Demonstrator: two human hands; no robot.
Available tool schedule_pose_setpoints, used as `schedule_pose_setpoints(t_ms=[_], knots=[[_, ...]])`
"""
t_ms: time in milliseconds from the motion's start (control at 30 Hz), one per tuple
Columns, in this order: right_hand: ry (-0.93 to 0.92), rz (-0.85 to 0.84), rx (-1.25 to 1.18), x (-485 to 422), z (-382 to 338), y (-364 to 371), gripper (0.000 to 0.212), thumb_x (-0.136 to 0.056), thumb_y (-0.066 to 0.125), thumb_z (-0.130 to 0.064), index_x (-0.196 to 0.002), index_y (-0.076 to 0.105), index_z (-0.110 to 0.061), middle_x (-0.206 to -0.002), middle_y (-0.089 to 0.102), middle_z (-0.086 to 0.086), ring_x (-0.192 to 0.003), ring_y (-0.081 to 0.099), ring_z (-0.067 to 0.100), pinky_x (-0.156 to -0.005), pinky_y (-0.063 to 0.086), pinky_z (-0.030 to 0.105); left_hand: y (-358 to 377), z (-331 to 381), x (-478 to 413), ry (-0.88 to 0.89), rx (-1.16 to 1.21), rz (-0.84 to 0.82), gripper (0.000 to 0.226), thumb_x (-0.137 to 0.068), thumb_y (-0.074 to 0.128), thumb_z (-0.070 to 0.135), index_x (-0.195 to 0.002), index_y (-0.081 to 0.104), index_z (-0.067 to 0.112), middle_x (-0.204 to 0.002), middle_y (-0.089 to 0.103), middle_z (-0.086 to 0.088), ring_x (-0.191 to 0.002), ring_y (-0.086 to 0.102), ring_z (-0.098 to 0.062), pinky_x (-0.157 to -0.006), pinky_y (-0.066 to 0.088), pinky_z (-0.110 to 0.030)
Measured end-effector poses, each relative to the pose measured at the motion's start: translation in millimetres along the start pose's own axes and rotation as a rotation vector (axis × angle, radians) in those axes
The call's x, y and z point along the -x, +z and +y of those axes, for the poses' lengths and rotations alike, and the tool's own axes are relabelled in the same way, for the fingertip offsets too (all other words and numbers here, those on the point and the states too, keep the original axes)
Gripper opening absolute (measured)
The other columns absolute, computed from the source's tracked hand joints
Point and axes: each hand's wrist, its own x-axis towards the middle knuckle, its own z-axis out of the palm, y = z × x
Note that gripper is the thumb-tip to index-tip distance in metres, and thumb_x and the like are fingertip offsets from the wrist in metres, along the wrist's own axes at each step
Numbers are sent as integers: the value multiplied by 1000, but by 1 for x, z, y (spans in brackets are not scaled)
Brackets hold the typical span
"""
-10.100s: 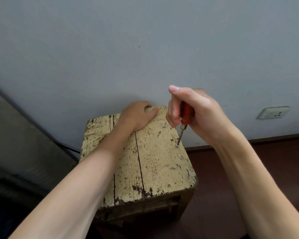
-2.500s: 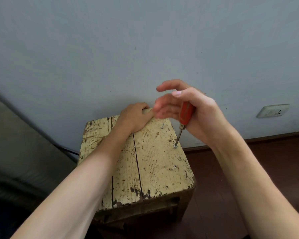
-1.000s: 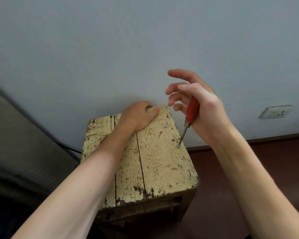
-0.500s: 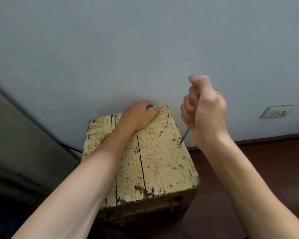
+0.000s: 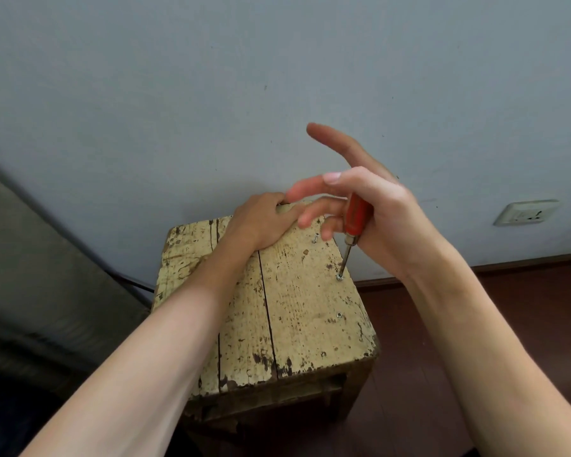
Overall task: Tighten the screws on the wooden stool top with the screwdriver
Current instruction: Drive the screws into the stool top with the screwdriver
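A worn stool top [image 5: 294, 311] of yellow-painted planks stands against the wall. My left hand [image 5: 261, 222] lies on its far edge, fingers curled over the back. My right hand [image 5: 376, 212] holds a red-handled screwdriver [image 5: 355, 219] between palm and thumb, with the other fingers spread out and blurred. The tool's metal tip rests in a screw [image 5: 339, 277] near the right edge. A second screw [image 5: 338, 315] sits closer to me along that edge, and a third screw [image 5: 315, 238] stands proud near the far right corner.
A grey wall rises directly behind the stool, with a white socket [image 5: 524, 212] low at the right. Dark wooden floor [image 5: 409, 324] spreads to the right. A grey slanted surface [image 5: 30, 275] and a dark cable fill the left.
Half a second ago my right hand was a closed fist around the handle; now its fingers are spread again. The screwdriver tip stays on the same screw. My left hand has not moved.
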Motion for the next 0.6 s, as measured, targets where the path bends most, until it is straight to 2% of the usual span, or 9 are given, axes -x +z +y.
schedule_pose_setpoints(t_ms=[33,100,167,200,267,367,433,533,600], knots=[[23,-22,15,0,-1,1,39,-98,51,-23,-133,67,-25,-84,80,13,-60,69,22,-56,52,27,0,0,1,-9,18,0,66,-80,32,78,-114,67,34,-113,70,5,-104,65,-24,-90,54,-43],[23,-6,70,0,1,3,34,-99,49,-30,-94,80,-18,-49,61,7,-37,47,19,-45,38,24,1,0,0,-16,26,10,62,-78,32,77,-104,66,33,-104,68,8,-101,65,-24,-82,51,-38],[8,67,60,0,2,9,47,-96,49,-32,-54,65,-16,-35,33,-1,-33,22,16,-43,22,21,1,1,0,-29,17,26,60,-71,28,80,-92,62,34,-93,65,10,-93,63,-23,-71,42,-34],[1,116,37,0,2,13,50,-94,49,-31,-47,55,-16,-36,26,-3,-35,17,14,-44,17,20,1,0,-1,-32,19,37,62,-70,27,80,-92,63,35,-93,66,10,-92,63,-22,-70,41,-34],[-18,284,-20,-2,4,20,52,-96,50,-29,-46,46,-17,-40,23,-5,-37,15,12,-45,15,18,4,-2,-4,-24,5,55,65,-77,32,81,-104,68,34,-102,70,10,-93,63,-19,-74,43,-34],[-62,688,-76,-4,8,28,57,-104,49,-25,-47,40,-21,-43,27,-6,-37,21,13,-44,19,19,8,-6,-7,-19,-1,64,59,-85,40,79,-112,70,36,-109,71,12,-95,62,-16,-79,44,-34],[-87,797,-94,-3,9,33,51,-105,48,-30,-55,42,-23,-46,29,-7,-40,23,13,-44,20,21,8,-8,-7,-26,5,55,59,-85,40,80,-111,70,36,-107,71,14,-97,63,-16,-80,45,-35],[10,637,-22,-5,6,28,32,-108,49,-32,-82,58,-16,-46,30,-7,-40,23,12,-43,20,23,8,-6,-7,-34,6,56,58,-84,40,80,-108,70,37,-102,69,15,-95,62,-16,-77,42,-34],[75,473,48,-7,2,19,18,-105,52,-24,-103,68,-15,-48,38,-4,-42,30,14,-46,23,27,7,-5,-6,-28,4,61,60,-82,38,81,-107,70,36,-100,68,14,-94,63,-17,-76,43,-34]])
